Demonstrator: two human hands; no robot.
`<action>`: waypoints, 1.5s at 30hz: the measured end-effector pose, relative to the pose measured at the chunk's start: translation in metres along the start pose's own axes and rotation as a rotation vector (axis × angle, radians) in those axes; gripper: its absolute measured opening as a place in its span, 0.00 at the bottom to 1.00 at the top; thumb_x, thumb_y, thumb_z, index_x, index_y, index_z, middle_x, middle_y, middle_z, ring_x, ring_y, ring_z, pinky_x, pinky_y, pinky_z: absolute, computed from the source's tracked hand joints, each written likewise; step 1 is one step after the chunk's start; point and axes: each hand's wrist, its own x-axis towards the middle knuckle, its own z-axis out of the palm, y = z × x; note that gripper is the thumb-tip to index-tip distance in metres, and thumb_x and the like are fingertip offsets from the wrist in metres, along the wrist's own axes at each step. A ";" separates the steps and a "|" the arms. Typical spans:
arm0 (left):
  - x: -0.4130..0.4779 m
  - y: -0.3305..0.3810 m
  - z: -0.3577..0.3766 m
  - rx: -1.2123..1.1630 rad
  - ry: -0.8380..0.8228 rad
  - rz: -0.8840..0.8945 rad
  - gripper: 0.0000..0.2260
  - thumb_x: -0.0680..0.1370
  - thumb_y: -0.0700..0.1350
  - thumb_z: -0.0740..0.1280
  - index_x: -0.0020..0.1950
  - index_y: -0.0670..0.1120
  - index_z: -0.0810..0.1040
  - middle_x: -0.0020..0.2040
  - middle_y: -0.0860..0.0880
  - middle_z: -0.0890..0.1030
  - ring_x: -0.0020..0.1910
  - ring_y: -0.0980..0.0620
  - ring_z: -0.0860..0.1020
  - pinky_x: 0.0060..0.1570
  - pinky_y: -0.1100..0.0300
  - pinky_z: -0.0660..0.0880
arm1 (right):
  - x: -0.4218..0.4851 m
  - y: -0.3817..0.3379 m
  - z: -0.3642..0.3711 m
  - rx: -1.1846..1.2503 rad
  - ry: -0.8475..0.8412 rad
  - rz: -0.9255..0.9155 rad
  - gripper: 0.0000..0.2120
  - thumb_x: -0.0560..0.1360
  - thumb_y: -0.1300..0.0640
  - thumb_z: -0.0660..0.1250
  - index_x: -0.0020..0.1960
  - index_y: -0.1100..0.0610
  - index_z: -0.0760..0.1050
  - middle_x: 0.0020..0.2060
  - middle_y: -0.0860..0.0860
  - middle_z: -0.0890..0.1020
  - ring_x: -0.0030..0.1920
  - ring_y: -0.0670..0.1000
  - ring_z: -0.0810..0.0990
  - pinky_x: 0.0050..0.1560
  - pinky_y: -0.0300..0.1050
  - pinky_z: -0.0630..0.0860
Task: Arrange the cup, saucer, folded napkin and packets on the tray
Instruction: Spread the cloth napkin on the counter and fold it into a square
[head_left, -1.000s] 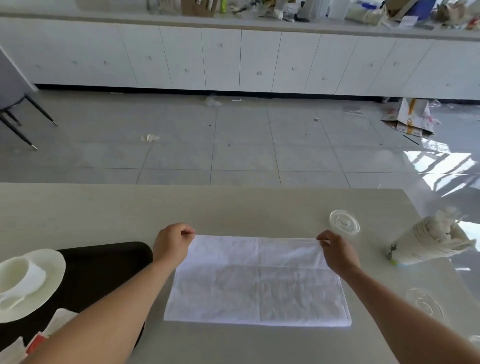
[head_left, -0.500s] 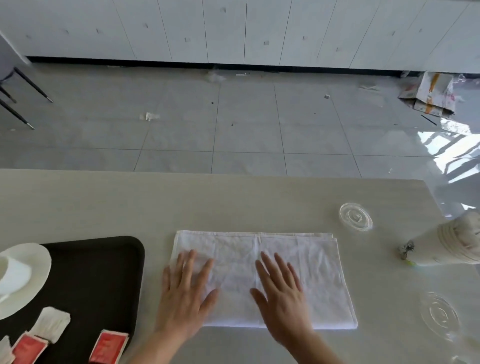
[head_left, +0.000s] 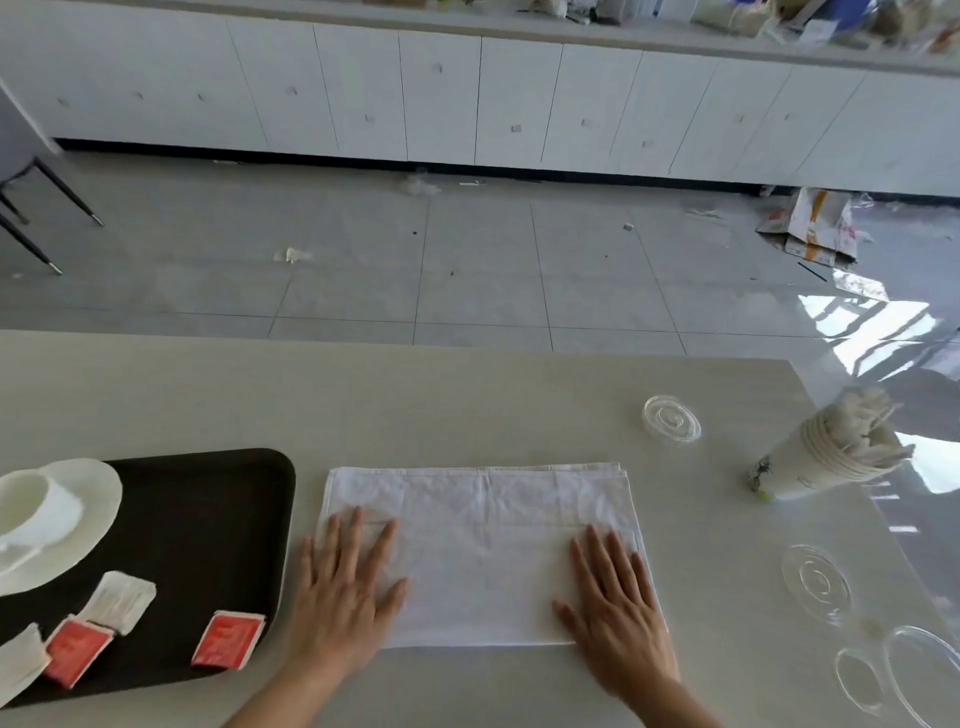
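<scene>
From the head view, the folded white napkin (head_left: 483, 545) lies flat on the worktop (head_left: 415, 405) just right of the black tray (head_left: 208, 519). The left hand (head_left: 345, 597) is spread flat on its near left part and the right hand (head_left: 618, 608) on its near right corner, fingers straight and grasping nothing. On the tray, the cup (head_left: 36, 509) sits on the saucer (head_left: 98, 499) at the far left, with 2 red packets (head_left: 228, 639) and 2 white packets (head_left: 119, 600) along the near side.
</scene>
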 end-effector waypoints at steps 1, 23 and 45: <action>-0.005 0.000 -0.001 0.007 0.008 0.002 0.32 0.77 0.68 0.45 0.78 0.56 0.54 0.80 0.43 0.51 0.77 0.39 0.52 0.71 0.34 0.55 | -0.009 -0.002 0.003 0.007 -0.009 0.003 0.35 0.79 0.33 0.47 0.80 0.51 0.51 0.80 0.51 0.53 0.80 0.53 0.48 0.76 0.55 0.49; -0.035 0.002 -0.061 -0.365 -0.018 -0.628 0.16 0.74 0.39 0.67 0.61 0.40 0.70 0.46 0.45 0.80 0.41 0.47 0.77 0.39 0.53 0.75 | -0.020 0.003 -0.009 0.059 -0.041 -0.016 0.37 0.76 0.30 0.41 0.80 0.46 0.44 0.79 0.47 0.43 0.78 0.52 0.35 0.74 0.48 0.32; -0.028 0.176 -0.122 -0.744 0.439 -0.096 0.05 0.71 0.39 0.69 0.39 0.49 0.82 0.37 0.53 0.79 0.36 0.54 0.76 0.36 0.60 0.71 | 0.078 -0.067 -0.137 1.339 -0.248 0.359 0.21 0.70 0.41 0.74 0.35 0.57 0.74 0.29 0.52 0.77 0.32 0.53 0.79 0.31 0.48 0.79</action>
